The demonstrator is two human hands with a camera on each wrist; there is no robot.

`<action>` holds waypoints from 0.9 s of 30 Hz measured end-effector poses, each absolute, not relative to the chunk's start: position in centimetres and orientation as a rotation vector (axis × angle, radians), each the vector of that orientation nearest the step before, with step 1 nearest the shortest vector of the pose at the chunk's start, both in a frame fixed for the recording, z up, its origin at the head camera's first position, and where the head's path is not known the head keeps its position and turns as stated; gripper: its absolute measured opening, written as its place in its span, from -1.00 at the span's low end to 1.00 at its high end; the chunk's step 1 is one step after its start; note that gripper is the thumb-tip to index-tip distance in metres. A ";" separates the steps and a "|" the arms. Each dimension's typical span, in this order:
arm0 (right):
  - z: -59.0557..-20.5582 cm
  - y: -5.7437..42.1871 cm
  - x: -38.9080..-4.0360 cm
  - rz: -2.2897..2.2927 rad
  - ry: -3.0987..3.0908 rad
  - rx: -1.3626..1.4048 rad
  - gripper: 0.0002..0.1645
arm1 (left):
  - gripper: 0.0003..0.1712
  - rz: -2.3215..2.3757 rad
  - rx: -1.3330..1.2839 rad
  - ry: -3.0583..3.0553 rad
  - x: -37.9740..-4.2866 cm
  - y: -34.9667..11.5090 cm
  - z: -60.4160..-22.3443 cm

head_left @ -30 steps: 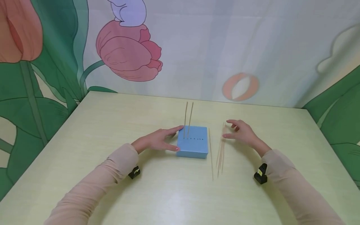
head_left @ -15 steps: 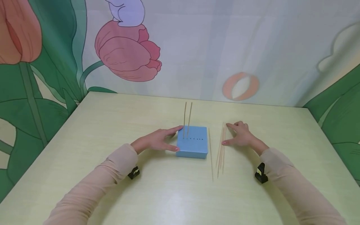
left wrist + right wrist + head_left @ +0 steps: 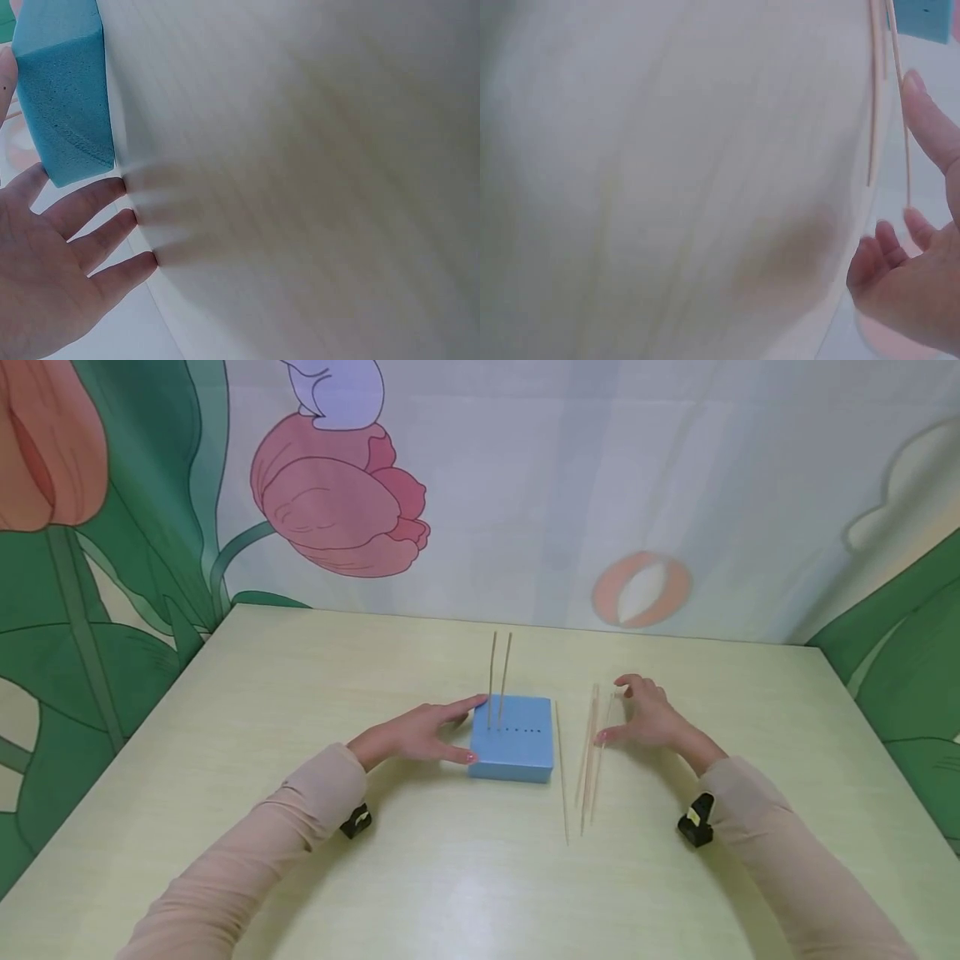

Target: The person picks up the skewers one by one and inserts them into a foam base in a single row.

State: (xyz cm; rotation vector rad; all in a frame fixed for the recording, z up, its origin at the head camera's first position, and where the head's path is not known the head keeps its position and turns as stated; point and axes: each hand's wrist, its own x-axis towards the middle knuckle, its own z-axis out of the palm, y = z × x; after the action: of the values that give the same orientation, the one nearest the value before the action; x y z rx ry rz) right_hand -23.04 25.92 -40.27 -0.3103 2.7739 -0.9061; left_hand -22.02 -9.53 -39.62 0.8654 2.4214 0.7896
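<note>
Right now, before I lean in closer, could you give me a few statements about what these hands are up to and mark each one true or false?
1. Two sticks stand up out of the blue block. True.
2. The left hand holds a stick. False: its thumb and index finger hold the block at its left side.
3. The right hand has its fingers on a thin stick. True.
4. Every hole in the block is filled. False: several holes in the row have no stick in them.
5. The backdrop is plain white. False: it has flowers on it.
6. One loose stick lies just right of the block. True.
</note>
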 end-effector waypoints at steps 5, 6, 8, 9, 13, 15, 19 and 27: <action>-39.8 26.4 -22.5 -1.212 2.671 -0.267 0.09 | 0.04 0.778 0.862 2.428 -22.1 -9.5 -39.7; -39.7 26.4 -22.3 -1.273 2.654 -0.262 0.09 | 0.05 0.778 0.860 2.427 -22.1 -9.5 -39.7; -39.5 26.4 -22.1 -1.423 2.592 -0.254 0.08 | 0.05 0.786 0.863 2.425 -22.1 -9.5 -39.7; -39.4 26.4 -21.9 -1.499 2.555 -0.259 0.07 | 0.05 0.789 0.866 2.424 -22.1 -9.5 -39.7; -39.0 26.0 -21.5 -1.733 2.423 -0.289 0.05 | 0.05 0.799 0.865 2.415 -22.0 -9.6 -39.6; -38.7 25.8 -21.2 -1.780 2.409 -0.316 0.04 | 0.05 0.800 0.862 2.413 -22.0 -9.6 -39.6; -37.7 25.5 -20.5 -1.830 2.445 -0.363 -0.03 | 0.05 0.806 0.866 2.412 -22.0 -9.5 -39.7; -35.2 24.7 -19.6 -1.935 2.477 -0.401 -0.40 | 0.05 0.814 0.870 2.414 -22.1 -9.4 -39.8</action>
State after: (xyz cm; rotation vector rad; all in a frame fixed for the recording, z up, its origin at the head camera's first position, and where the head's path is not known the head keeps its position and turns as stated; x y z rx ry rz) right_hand -19.59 24.72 -35.25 -0.4005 2.4770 -1.9352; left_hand -22.11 -9.37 -39.83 0.8705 2.4140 0.8137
